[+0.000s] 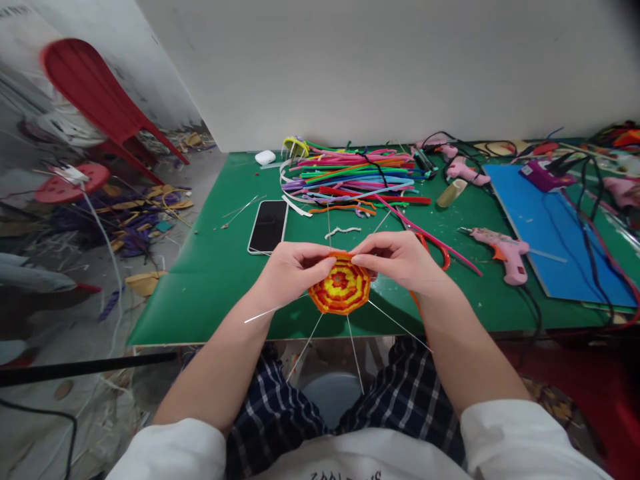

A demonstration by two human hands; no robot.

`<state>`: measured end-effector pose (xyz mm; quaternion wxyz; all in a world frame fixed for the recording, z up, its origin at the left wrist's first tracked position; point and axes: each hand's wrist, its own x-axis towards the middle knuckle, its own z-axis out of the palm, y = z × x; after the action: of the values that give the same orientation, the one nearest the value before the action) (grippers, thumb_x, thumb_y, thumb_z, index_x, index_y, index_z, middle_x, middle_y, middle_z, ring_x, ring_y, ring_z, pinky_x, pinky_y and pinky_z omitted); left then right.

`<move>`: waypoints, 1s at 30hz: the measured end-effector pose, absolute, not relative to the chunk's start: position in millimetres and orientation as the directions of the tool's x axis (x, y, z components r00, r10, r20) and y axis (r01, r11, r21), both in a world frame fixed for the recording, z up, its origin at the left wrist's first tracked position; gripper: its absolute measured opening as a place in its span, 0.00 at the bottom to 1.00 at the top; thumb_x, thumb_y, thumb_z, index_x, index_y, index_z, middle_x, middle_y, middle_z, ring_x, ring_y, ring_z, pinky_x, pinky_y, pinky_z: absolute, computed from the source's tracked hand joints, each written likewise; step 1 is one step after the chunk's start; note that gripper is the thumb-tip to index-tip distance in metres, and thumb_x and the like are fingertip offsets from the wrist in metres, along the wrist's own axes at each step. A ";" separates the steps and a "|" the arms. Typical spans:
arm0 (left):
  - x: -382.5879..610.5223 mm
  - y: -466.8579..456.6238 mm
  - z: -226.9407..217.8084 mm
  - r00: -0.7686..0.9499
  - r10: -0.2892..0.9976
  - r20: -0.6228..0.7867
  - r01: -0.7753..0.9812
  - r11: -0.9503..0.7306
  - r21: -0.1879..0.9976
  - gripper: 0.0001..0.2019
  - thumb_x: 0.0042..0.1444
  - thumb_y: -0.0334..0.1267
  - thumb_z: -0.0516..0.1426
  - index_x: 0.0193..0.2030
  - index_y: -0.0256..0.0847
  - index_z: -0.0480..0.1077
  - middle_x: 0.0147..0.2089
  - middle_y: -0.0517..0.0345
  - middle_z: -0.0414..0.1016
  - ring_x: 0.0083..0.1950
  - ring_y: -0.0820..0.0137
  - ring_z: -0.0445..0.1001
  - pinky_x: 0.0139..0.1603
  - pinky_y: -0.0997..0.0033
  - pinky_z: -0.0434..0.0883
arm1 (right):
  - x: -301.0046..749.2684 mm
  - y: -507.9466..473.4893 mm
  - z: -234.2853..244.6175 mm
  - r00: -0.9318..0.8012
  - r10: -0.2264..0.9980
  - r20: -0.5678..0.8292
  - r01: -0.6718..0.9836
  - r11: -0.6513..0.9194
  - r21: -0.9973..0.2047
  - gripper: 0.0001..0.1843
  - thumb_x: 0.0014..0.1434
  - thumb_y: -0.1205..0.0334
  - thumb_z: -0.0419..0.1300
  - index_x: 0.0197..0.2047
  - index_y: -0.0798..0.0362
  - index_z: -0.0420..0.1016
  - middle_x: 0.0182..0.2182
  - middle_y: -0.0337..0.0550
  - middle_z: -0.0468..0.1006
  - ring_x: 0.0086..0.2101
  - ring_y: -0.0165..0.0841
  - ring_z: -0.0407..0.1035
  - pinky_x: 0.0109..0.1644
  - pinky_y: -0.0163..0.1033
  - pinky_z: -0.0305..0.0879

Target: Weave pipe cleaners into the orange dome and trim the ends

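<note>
The fingertips (320, 253) of both hands are pinched together on the upper rim of a flat, eight-sided woven disc (341, 291) of orange, yellow and red strands. The left hand (293, 270) is closed on the rim from the left and the right hand (400, 261) from the right, with thumbs and forefingers almost meeting at the top edge.

The woven disc is held upright-tilted just above the near edge of the green table mat (210, 280), in front of the lap. It is likely to be very light. The weave is judged soft and slightly fuzzy, so it should grip well, though the outer rounds could be pushed loose. The thin white wire spokes (305, 347) that fan out below and to the sides are probably springy and easily bent. It is best held at the rim or across the woven face, not by the spoke ends.

Concentric bands are seen on the disc: red at the centre, then yellow, with orange outermost. A loose orange strand (443, 259) trails from under the right hand.

Farther out on the mat lie a black smartphone (269, 227), a heap of many-coloured strips (350, 175), a pink hot-glue gun (503, 250) and a blue sheet (550, 233).
</note>
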<state>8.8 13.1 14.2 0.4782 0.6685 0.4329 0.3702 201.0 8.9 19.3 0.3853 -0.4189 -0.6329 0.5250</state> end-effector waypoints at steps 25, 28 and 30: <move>5.9 18.2 14.9 0.477 0.872 -0.111 0.219 0.004 0.976 0.12 0.48 0.39 0.57 0.37 0.37 0.75 0.34 0.56 0.78 0.33 0.70 0.75 0.31 0.77 0.72 | 206.0 14.1 13.1 -0.401 0.910 0.104 0.259 0.221 -0.940 0.12 0.49 0.55 0.59 0.27 0.56 0.73 0.22 0.39 0.71 0.23 0.26 0.63 0.25 0.32 0.59; 7.1 18.6 13.8 0.462 0.878 -0.122 0.231 0.013 0.973 0.12 0.48 0.39 0.57 0.37 0.36 0.75 0.33 0.56 0.78 0.32 0.71 0.75 0.30 0.78 0.71 | 205.4 14.7 12.2 -0.410 0.907 0.095 0.257 0.215 -0.942 0.11 0.49 0.55 0.59 0.27 0.56 0.73 0.22 0.39 0.72 0.23 0.26 0.63 0.25 0.31 0.59; 8.0 18.2 13.6 0.448 0.885 -0.124 0.248 0.010 0.969 0.12 0.48 0.39 0.57 0.36 0.35 0.75 0.32 0.56 0.78 0.31 0.71 0.74 0.29 0.78 0.71 | 205.4 15.0 11.9 -0.410 0.907 0.090 0.260 0.211 -0.942 0.11 0.48 0.55 0.59 0.27 0.56 0.73 0.22 0.39 0.72 0.23 0.26 0.63 0.25 0.31 0.59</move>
<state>8.0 18.2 13.6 0.5575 0.6430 0.4406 0.2858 205.4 15.0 11.9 0.3459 -0.4185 -0.6971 0.4683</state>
